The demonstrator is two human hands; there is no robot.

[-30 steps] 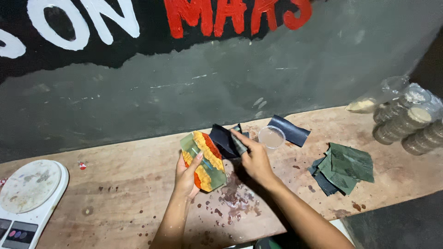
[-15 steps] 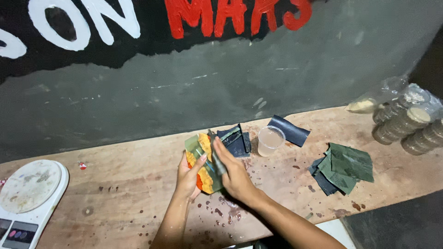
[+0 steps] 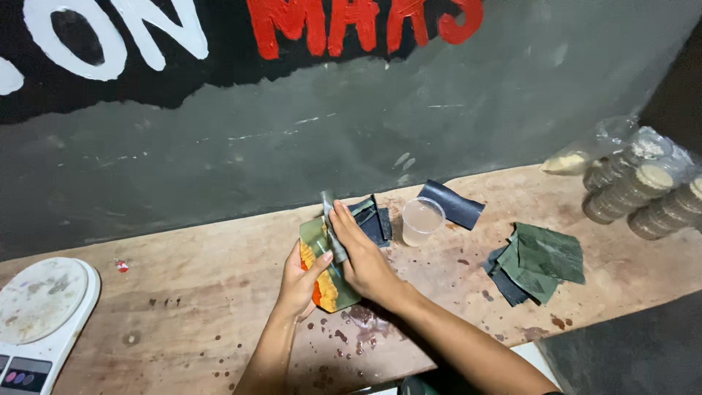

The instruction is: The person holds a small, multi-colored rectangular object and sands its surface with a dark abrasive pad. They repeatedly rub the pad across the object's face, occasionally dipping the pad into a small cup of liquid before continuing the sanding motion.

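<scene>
Just left of the cup [image 3: 422,221] on the table [image 3: 183,292], the left hand [image 3: 301,281] grips an orange-green slab [image 3: 325,281] from below, while the right hand [image 3: 362,256] lies over it, fingers closed around a grey strip [image 3: 330,227].

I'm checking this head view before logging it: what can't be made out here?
- Head view: the middle of the leaf is covered by the right hand.
- The thin grey thing under that hand: too blurred to identify.
- Left hand palm: hidden behind the leaf.
- Scale: cut by the left edge.
- Stacked tubs: cut by the right edge.
</scene>
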